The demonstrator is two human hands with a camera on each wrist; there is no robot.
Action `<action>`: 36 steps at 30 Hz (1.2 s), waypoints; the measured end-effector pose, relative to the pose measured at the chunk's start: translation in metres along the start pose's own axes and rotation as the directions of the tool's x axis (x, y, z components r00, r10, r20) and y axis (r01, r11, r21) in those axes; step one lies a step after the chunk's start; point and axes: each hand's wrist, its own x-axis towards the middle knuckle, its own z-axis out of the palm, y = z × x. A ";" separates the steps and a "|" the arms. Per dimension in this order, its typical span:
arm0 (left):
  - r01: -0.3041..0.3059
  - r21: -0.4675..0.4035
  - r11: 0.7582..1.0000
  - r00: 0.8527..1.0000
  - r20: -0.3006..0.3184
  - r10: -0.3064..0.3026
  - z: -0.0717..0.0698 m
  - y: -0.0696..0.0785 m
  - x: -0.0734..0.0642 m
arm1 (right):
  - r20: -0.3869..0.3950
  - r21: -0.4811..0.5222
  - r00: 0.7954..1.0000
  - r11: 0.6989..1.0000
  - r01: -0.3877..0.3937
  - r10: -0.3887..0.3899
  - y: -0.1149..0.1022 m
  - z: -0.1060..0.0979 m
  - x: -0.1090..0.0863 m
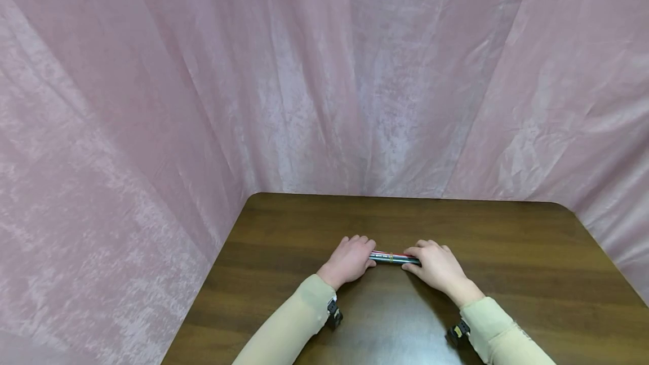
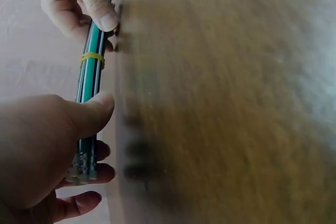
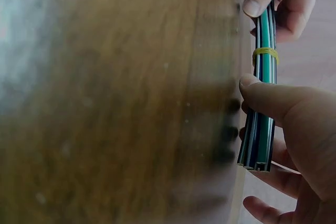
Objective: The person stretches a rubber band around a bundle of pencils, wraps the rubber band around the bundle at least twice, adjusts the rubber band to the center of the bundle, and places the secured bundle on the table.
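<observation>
A bundle of pencils (image 1: 381, 257), striped green, dark and white with some red, is held level just over the table. A yellow rubber band (image 2: 92, 57) goes round its middle. My left hand (image 1: 350, 259) grips the left end, thumb along the near side and fingers behind. At the other end, my right hand (image 1: 437, 265) holds the pencils between thumb and fingers. Metal-looking ferrules with pale tips (image 2: 82, 174) show at the left end in the left wrist view. Flat cut ends show past the right hand in the right wrist view.
The brown wooden table (image 1: 304, 218) has rounded far corners and a glossy top. Pink velvet curtains (image 1: 314, 72) hang behind it and along its left side. Each sleeve carries a small black wrist camera (image 1: 334, 314).
</observation>
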 end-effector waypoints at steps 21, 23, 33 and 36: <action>0.068 -0.052 0.996 0.997 -0.040 -0.070 0.007 -0.004 -0.005 | 0.011 0.045 1.000 0.999 0.020 -0.020 0.001 -0.002 0.001; 0.081 -0.064 0.995 0.996 -0.028 -0.083 0.006 -0.005 -0.006 | 0.025 0.050 0.999 0.998 0.023 -0.024 0.002 -0.003 0.002; 0.081 -0.144 0.986 0.996 -0.032 -0.086 0.003 -0.016 -0.021 | 0.132 0.161 0.990 0.987 0.019 -0.041 0.013 -0.021 -0.005; 0.091 -0.172 0.981 0.994 -0.044 -0.100 0.000 -0.025 -0.034 | 0.168 0.202 0.986 0.979 -0.022 -0.013 0.020 -0.030 -0.014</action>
